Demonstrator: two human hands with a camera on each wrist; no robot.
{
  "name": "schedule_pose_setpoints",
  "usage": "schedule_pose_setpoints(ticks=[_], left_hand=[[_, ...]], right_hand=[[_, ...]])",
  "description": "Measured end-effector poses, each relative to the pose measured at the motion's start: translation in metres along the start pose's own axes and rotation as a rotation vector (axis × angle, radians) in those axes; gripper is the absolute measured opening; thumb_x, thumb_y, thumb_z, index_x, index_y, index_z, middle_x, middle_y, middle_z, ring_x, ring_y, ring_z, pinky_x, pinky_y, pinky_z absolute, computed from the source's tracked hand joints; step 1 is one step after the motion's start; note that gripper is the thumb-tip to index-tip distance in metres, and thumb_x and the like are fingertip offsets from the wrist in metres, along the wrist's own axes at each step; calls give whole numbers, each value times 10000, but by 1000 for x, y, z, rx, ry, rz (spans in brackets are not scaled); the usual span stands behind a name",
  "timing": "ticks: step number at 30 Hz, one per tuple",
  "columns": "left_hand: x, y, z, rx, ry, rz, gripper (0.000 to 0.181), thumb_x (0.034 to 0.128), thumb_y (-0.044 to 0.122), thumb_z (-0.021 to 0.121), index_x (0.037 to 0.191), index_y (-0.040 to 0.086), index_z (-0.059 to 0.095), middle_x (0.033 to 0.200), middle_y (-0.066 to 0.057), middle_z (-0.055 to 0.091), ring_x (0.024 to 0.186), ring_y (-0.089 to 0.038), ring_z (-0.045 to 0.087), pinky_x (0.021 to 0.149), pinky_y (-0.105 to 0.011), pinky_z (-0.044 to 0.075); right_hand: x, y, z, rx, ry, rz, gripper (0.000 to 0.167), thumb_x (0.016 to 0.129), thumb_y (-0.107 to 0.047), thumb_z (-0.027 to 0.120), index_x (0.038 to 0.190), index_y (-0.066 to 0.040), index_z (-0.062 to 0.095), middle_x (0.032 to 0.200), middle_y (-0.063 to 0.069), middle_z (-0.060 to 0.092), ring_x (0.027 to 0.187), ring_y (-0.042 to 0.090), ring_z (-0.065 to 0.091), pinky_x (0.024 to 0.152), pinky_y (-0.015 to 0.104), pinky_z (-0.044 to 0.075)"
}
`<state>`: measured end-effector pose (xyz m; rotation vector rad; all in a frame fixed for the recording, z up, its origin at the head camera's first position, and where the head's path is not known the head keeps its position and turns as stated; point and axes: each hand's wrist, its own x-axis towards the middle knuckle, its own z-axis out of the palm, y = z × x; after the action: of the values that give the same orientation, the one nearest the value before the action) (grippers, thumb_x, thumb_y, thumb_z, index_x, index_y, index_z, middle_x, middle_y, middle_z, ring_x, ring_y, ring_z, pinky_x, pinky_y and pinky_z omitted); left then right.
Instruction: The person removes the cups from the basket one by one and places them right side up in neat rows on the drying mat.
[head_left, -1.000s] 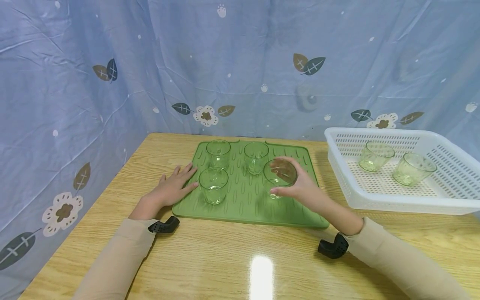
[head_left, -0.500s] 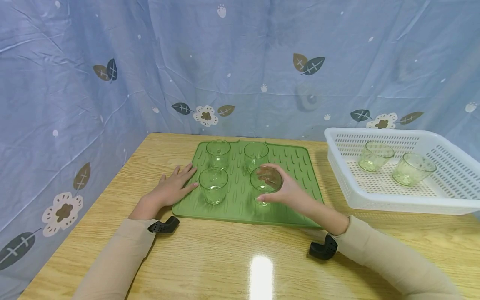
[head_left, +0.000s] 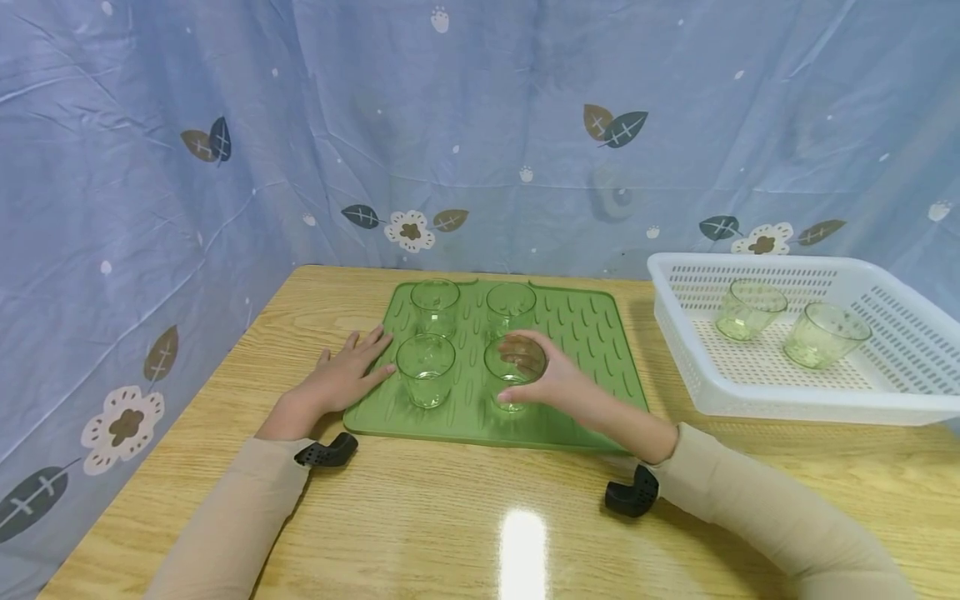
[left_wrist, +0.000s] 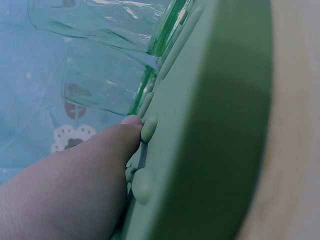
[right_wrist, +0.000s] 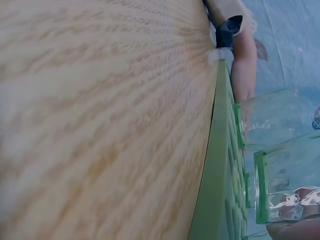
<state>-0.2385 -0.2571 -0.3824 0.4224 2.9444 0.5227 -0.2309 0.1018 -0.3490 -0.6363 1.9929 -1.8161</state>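
The right hand [head_left: 558,379] is gripping a glass [head_left: 494,377] near the front edge of the green mat [head_left: 468,427], thumb and fingers curling around its sides. The left hand [head_left: 347,379] is resting on the mat's left edge, fingers lying apart, near another glass [head_left: 426,379].

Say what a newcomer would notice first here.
Probably the green mat near the middle, with three clear glasses standing on it. Next, the right hand gripping a fourth glass at the mat's front, while the left hand rests at its left edge. A white basket on the right holds two more glasses.
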Motion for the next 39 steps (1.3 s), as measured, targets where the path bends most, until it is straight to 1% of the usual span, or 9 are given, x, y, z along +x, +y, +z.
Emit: schedule_pose_setpoints(ticks=[4, 9, 16, 25, 29, 35, 39], left_hand=[[0, 0, 0, 1, 0, -1, 723, 1093, 533, 383, 1654, 116, 203, 1712, -121, 82, 1532, -471, 9, 1093, -806, -22], [0, 0, 0, 0, 3, 0, 724, 1092, 536, 381, 1654, 115, 204, 1712, -121, 83, 1533, -469, 8, 1094, -805, -23], [0, 0, 0, 0, 5, 0, 727, 1091, 542, 378, 1655, 118, 204, 1712, -119, 85, 1533, -469, 9, 1095, -803, -23], [-1, 1, 0, -6, 2, -3, 720, 1093, 530, 387, 1654, 117, 208, 1712, -122, 86, 1534, -468, 4, 1093, -803, -30], [-1, 1, 0, -6, 0, -3, 720, 1093, 532, 384, 1654, 117, 206, 1712, -122, 84, 1534, -468, 4, 1091, -806, -27], [0, 0, 1, -1, 3, -2, 719, 1093, 533, 383, 1654, 118, 208, 1712, -117, 85, 1533, -469, 10, 1092, -807, -19], [0, 0, 0, -2, 6, 1, 721, 1092, 534, 387, 1653, 117, 210, 1712, -114, 88, 1532, -472, 15, 1091, -809, -16]], right_hand=[[1, 2, 1, 1, -10, 4, 1037, 746, -184, 947, 1551, 4, 321, 1557, 221, 424, 1440, 370, 396, 1222, 474, 244], [3, 2, 2, 8, -13, 24, 1035, 762, -129, 932, 1567, 10, 295, 1568, 217, 412, 1448, 357, 388, 1228, 468, 229], [5, 2, 4, -14, -15, 31, 1022, 770, -97, 918, 1563, 30, 287, 1559, 220, 421, 1446, 364, 389, 1224, 473, 236], [6, 6, 5, -12, -40, 55, 981, 776, -55, 902, 1556, 10, 311, 1567, 206, 409, 1462, 346, 366, 1224, 461, 238], [7, 7, 6, -3, -53, 59, 1011, 770, -66, 910, 1565, 22, 292, 1571, 209, 400, 1462, 358, 363, 1224, 464, 235], [7, 6, 6, -11, -67, 86, 1032, 773, -91, 915, 1585, -15, 282, 1568, 212, 405, 1468, 353, 354, 1228, 475, 221], [7, 5, 6, -17, -72, 100, 1024, 787, -110, 909, 1588, -20, 278, 1560, 230, 411, 1467, 369, 353, 1228, 493, 218]])
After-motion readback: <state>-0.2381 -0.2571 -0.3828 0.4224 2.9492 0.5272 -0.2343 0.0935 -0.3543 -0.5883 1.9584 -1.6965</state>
